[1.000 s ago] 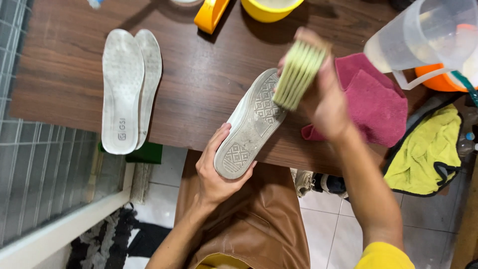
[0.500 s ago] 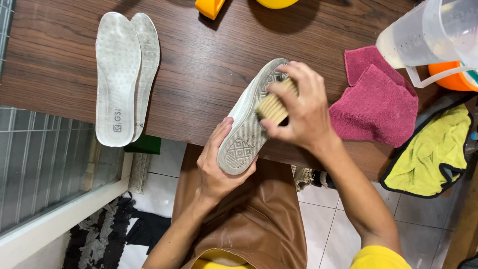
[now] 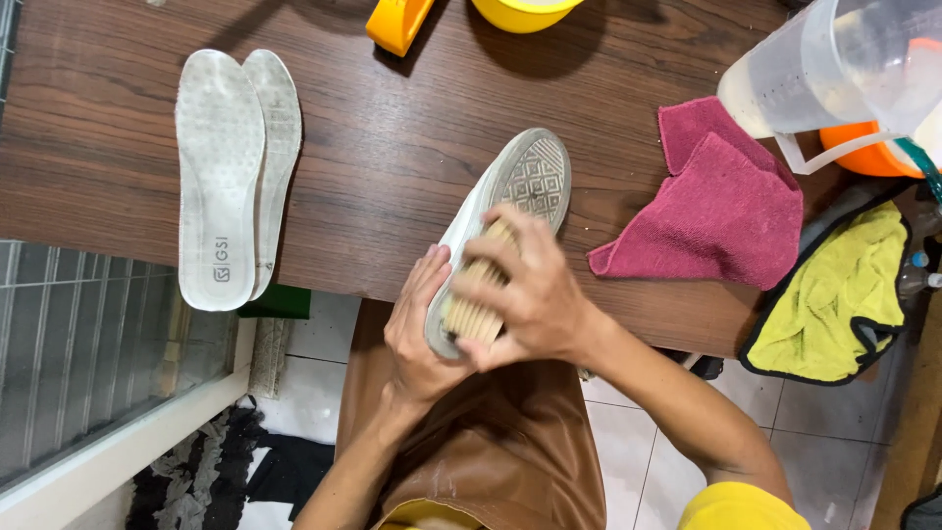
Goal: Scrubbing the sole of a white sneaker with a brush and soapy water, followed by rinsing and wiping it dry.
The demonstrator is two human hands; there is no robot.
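1. Nearest, the brown apron (image 3: 491, 442) covers the person's lap, just below the near edge of the wooden surface (image 3: 392, 167).
2. Over that edge, the left hand (image 3: 417, 329) is clamped on the heel end of a white shoe (image 3: 525, 186), which is turned sole up, its toe lying out over the surface.
3. Meanwhile the right hand (image 3: 530, 299) is closed around a pale scrubbing brush (image 3: 481, 294), pressed against the sole near the heel.
4. Right of the shoe, a crumpled pink cloth (image 3: 721, 206) lies near the surface's near edge, apart from the shoe with bare wood between.
5. Beyond the surface's right end, a yellow cloth (image 3: 844, 304) lies lower down.
6. Left, two white insoles (image 3: 231, 167) overlap, well apart from the shoe; a wide stretch of bare wood lies between.
7. Farthest, a clear plastic jug (image 3: 834, 64) stands at the right, and yellow containers (image 3: 520, 10) sit at the far edge.
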